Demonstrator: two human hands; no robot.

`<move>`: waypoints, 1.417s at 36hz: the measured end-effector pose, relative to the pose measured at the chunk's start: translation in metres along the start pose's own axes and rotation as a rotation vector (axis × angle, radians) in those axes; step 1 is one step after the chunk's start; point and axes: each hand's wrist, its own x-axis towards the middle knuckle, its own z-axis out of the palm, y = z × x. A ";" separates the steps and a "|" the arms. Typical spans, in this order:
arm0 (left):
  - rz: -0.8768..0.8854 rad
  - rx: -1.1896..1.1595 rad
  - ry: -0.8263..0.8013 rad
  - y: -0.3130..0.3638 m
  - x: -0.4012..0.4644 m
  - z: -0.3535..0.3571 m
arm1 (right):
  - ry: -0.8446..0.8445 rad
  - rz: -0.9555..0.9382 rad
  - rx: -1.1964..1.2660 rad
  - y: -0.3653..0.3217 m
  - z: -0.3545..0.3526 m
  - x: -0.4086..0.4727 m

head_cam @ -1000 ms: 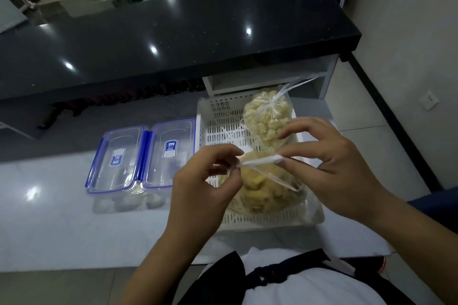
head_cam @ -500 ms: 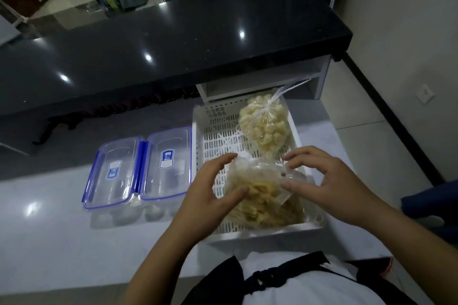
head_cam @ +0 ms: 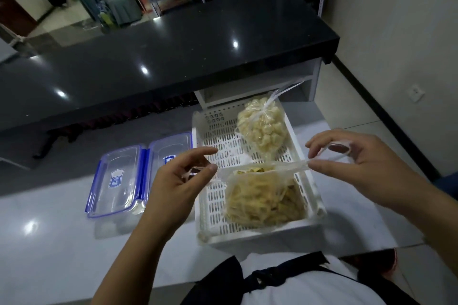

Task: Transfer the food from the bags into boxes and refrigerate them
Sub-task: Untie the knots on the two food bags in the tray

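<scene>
— Bags first: where are they?

— Both lie in the white slotted basket (head_cam: pixel 210 208) on the pale table (head_cam: pixel 62 242). The near bag (head_cam: pixel 262 198), full of yellow strips, has its mouth pulled wide. The far bag (head_cam: pixel 262 129), holding pale round pieces, is knotted at the top.

— And the hands?

— The left hand (head_cam: pixel 181 188) pinches the near bag's left edge between thumb and fingers. The right hand (head_cam: pixel 357 163) pinches the right edge, with a loop of the plastic hooked over a finger. The rim is stretched taut between them.

— The boxes?

— Two clear boxes with blue clips sit side by side just left of the basket. The left box (head_cam: pixel 116 181) is fully in view; the right box (head_cam: pixel 168 153) is partly hidden behind the left hand. Both have their lids on.
</scene>
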 end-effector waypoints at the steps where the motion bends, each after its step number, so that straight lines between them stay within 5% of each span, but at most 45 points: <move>1: -0.014 -0.016 -0.010 -0.001 -0.002 -0.001 | 0.004 0.005 -0.018 0.001 -0.001 -0.002; 11: -0.043 -0.086 0.011 0.004 -0.015 -0.002 | 0.320 0.059 -0.220 0.001 0.010 -0.008; 15: -0.028 -0.261 0.068 0.010 -0.017 -0.009 | 0.399 0.039 -0.102 -0.014 0.011 -0.012; 20: -0.109 -0.621 0.082 0.021 -0.005 -0.017 | 0.135 0.315 0.807 -0.039 0.003 -0.001; 22: -0.172 -0.766 0.045 0.028 0.001 -0.017 | 0.024 0.360 0.969 -0.050 0.003 0.006; 32: 0.058 -0.857 -0.305 0.046 -0.027 -0.046 | -0.290 0.182 1.116 -0.063 -0.020 -0.002; 38: -0.165 -0.853 -0.314 0.026 -0.053 -0.026 | -0.214 0.396 1.006 -0.027 -0.007 -0.039; 51: -0.082 -0.664 -0.321 0.023 -0.048 -0.022 | -0.236 0.244 0.893 -0.001 -0.015 -0.046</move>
